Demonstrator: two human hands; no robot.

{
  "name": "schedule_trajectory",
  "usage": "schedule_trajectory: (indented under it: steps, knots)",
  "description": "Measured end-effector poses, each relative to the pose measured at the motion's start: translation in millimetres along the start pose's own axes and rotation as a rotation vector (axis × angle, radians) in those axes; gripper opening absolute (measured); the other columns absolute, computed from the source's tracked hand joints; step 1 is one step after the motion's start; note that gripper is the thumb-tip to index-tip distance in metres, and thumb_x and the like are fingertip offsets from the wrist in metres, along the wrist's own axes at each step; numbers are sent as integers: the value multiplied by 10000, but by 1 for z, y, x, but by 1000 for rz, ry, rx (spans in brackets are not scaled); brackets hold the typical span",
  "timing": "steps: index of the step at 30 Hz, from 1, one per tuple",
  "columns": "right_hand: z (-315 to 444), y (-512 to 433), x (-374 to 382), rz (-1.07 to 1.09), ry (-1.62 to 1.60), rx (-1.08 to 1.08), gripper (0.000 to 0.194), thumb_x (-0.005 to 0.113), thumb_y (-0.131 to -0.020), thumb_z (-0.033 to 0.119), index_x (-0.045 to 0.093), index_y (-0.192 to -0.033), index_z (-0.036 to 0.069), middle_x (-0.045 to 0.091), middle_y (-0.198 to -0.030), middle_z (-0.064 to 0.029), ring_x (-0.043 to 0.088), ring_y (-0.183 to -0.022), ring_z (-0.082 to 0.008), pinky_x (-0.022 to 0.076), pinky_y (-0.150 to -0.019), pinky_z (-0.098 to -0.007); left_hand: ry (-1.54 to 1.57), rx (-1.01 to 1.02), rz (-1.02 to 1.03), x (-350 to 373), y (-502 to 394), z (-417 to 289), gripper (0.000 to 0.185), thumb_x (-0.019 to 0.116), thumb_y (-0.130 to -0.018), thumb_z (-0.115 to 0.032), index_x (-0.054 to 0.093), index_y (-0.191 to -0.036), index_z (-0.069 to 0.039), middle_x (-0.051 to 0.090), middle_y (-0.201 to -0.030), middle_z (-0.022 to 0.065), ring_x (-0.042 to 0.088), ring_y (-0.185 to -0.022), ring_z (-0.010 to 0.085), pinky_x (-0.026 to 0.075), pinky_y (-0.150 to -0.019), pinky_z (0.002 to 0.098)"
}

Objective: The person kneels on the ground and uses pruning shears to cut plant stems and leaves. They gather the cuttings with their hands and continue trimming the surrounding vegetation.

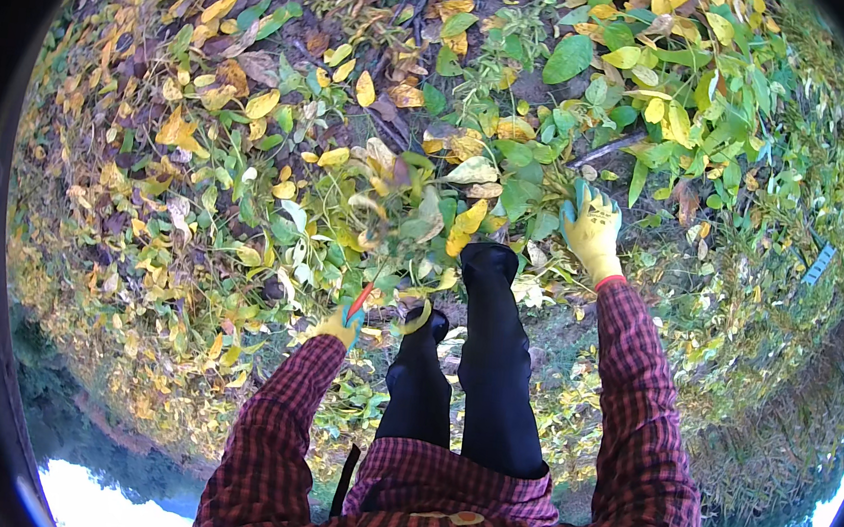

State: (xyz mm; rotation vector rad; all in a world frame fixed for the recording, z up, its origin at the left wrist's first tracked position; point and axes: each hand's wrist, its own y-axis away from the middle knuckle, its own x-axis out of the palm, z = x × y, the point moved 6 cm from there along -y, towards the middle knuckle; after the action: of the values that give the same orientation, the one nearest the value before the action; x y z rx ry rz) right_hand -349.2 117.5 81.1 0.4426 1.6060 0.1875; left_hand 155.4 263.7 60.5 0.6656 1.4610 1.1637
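Observation:
My left hand (337, 325), in a yellow glove with blue-green on the palm side, is shut on a red-orange handle (361, 302). The tool's far end is lost among blurred stems and leaves. Just beyond it stands a clump of bean-like plants (411, 210), yellow and green. My right hand (592, 224), gloved the same way, reaches down at leafy stems (549, 188) bearing what look like pods. Its fingertips are partly hidden, so I cannot tell whether they grip the stems.
My black boot (490, 263) stands against the plants, with the other foot (428, 324) farther back. A dark woody stick (609, 148) slants near my right hand. A light blue slotted piece (819, 264) lies far right. Denser green plants (679, 75) grow at upper right.

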Motion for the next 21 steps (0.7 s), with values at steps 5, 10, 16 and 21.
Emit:
schedule_trajectory:
  steps: [5,10,16,21]
  knots:
    - [90,44,-89,-382,-418,-270,585,641,-826,250,393,-1300,12,524,-1187,-195,486,-1111,-362,364,-957,-491,83,125,-238,-37,-23,-69,570,603,-826,-412,428,-1329,-211,639,-1042,183,615,-971,361,473,-858,442]
    - [182,107,-132,-279,-899,-354,565,654,-788,90,412,-1297,48,536,-1171,-159,514,-1036,-344,403,-899,-447,441,-7,-396,-53,-66,-117,513,583,-842,-380,446,-1293,-177,640,-999,214,613,-936,375,479,-823,449]
    - [228,135,-90,-222,-914,-388,591,662,-780,158,393,-1298,67,540,-1142,-146,520,-1017,-337,396,-884,-460,270,-39,-111,26,-49,-59,595,532,-841,-422,382,-1354,-160,635,-1040,235,620,-974,364,490,-854,445]
    - [219,123,-53,-137,-878,-257,465,637,-805,109,465,-1234,59,591,-1154,-153,560,-997,-373,441,-858,-444,241,-147,8,56,-2,12,511,471,-878,-474,456,-1256,-130,637,-1001,254,626,-929,400,480,-842,492]
